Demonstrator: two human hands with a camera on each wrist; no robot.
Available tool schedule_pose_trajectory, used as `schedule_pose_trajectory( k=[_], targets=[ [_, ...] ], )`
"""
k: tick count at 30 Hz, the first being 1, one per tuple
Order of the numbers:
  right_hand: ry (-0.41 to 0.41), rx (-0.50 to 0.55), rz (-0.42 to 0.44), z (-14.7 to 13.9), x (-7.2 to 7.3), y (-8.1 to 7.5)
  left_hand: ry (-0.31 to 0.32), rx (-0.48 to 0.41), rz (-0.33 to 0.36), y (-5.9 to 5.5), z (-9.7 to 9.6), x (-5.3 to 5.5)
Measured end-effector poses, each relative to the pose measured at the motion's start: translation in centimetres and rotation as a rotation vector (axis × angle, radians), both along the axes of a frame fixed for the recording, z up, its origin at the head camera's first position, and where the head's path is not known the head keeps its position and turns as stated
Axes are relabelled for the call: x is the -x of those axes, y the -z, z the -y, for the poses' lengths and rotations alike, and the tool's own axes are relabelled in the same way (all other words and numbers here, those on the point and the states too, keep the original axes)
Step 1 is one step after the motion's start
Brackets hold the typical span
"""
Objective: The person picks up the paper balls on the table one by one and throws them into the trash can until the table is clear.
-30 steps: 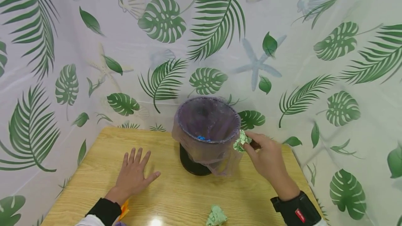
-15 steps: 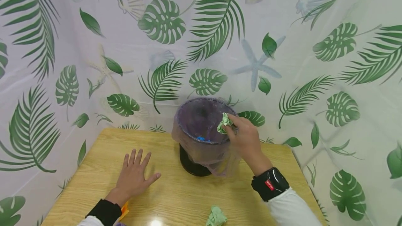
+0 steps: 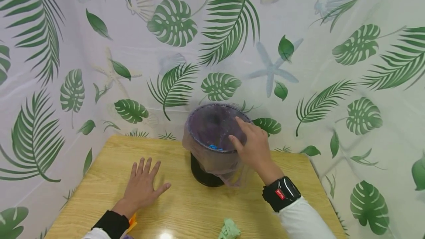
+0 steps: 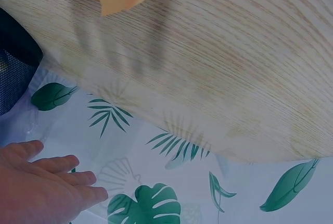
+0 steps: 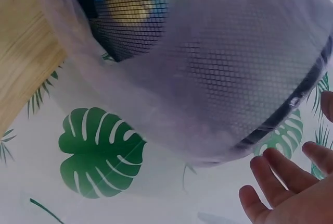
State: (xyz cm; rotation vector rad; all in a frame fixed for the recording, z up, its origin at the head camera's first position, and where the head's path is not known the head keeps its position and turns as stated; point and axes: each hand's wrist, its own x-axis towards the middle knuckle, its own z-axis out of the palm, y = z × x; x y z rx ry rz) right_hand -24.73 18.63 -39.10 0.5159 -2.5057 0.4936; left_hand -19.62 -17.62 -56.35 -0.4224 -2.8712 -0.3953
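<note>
Toward the back of the table stands a black mesh wastebasket [image 3: 209, 176], lined with a thin purple bag [image 3: 212, 161] folded over its rim. A bit of crumpled blue paper [image 3: 215, 147] shows inside, below the front rim. My right hand [image 3: 254, 149] hovers at the basket's right rim, thumb and fingers spread apart, holding nothing. In the right wrist view, the fingers [image 5: 281, 179] are beside the rim. To the left of the basket, my left hand [image 3: 142, 185] is spread above the table, palm down. A crumpled green paper ball [image 3: 230, 228] lies at the front.
Crumpled orange paper [image 3: 132, 223] and something purple [image 3: 127, 237] lie by my left wrist, partly hidden. Blue and yellowish shapes [image 5: 130, 2] show through the mesh in the right wrist view. A leaf-patterned cloth [image 3: 179, 84] hangs around the wooden table [image 3: 186, 209].
My right hand moved left from beside the basket to over its rim and let go of a green paper ball, now out of sight. My left hand stayed where it was.
</note>
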Motion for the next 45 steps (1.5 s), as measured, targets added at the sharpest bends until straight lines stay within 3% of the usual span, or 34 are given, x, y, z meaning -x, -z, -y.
schedule_pose_trajectory(
  k=[8, 29, 45],
  targets=[
    [0.043, 0.027, -0.082, -2.6, -0.9, 1.7, -0.001, 0.005, -0.001, -0.2, 0.0, 0.0],
    [0.160, -0.098, 0.131, -10.2, -4.3, 8.9, -0.007, 0.030, 0.003, -0.4, 0.0, 0.0],
    [0.232, -0.155, 0.299, -13.5, -6.8, 13.8, -0.012, 0.029, 0.009, -0.4, 0.1, -0.3]
  ],
)
